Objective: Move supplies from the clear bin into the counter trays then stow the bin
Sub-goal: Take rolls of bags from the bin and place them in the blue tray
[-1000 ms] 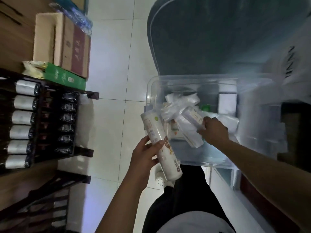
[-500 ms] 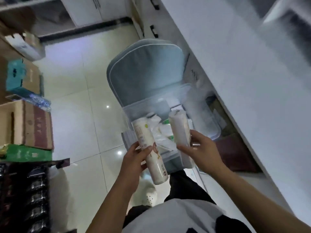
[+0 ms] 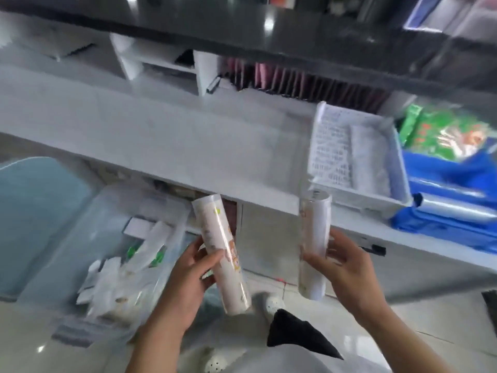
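White rolls gripped, one per hand; print blurred

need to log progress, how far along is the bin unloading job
Early to midway, as far as it shows. Done: the white tray on the counter already holds one wrapped white item. In hand: the left hand grips one wrapped roll, the right hand another roll, both below counter height. Left: the clear bin on the floor still holds white packets, and isn't stowed.
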`<action>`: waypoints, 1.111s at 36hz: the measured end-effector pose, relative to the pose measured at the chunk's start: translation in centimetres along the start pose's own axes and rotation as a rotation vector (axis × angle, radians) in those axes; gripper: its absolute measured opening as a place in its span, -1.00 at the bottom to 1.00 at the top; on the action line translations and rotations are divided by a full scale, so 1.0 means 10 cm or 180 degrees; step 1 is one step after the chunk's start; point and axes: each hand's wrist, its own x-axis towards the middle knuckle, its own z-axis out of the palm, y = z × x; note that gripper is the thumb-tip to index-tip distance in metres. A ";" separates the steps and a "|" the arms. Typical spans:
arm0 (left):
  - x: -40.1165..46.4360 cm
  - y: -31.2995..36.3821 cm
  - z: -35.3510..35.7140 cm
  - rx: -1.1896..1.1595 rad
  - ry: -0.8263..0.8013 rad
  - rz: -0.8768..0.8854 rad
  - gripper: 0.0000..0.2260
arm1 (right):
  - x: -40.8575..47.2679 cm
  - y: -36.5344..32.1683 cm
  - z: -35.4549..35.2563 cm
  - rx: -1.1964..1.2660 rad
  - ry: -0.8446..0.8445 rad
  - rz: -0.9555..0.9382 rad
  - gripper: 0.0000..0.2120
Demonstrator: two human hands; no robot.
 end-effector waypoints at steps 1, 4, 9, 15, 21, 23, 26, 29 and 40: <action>0.04 -0.02 0.17 0.0017 -0.0089 -0.0041 -0.54 | -0.01 0.05 -0.19 0.0030 0.0178 -0.0001 -0.59; 0.14 -0.12 0.66 0.0052 -0.0259 -0.0116 -0.60 | -0.03 0.20 -0.71 0.0102 0.0576 0.0018 -0.56; 0.25 -0.37 1.54 0.0290 -0.0540 -0.0092 -0.63 | 0.02 0.54 -1.62 0.0324 0.0976 0.0057 -0.56; 0.40 -0.63 2.69 0.0330 -0.0817 -0.0178 -0.56 | 0.12 0.74 -2.77 0.0295 0.0904 -0.0004 -0.60; 0.56 -0.73 3.65 0.0460 -0.0987 -0.0075 -0.52 | 0.27 0.86 -3.86 0.0088 0.0999 -0.0034 -0.53; 0.61 -0.73 3.85 0.0541 -0.1012 -0.0092 -0.53 | 0.36 0.88 -4.11 -0.0022 0.0977 0.0006 -0.52; 0.69 -0.68 4.05 0.0673 -0.0935 -0.0055 -0.57 | 0.53 0.88 -4.33 -0.0405 0.0914 0.0005 -0.50; 0.80 -0.63 4.16 0.0697 -0.0850 -0.0014 -0.66 | 0.72 0.87 -4.41 -0.1133 0.0707 -0.0181 -0.51; 1.31 -0.28 4.21 0.0454 -0.0683 -0.0034 -0.75 | 1.63 0.77 -4.08 -0.3317 -0.1054 -0.0173 -0.51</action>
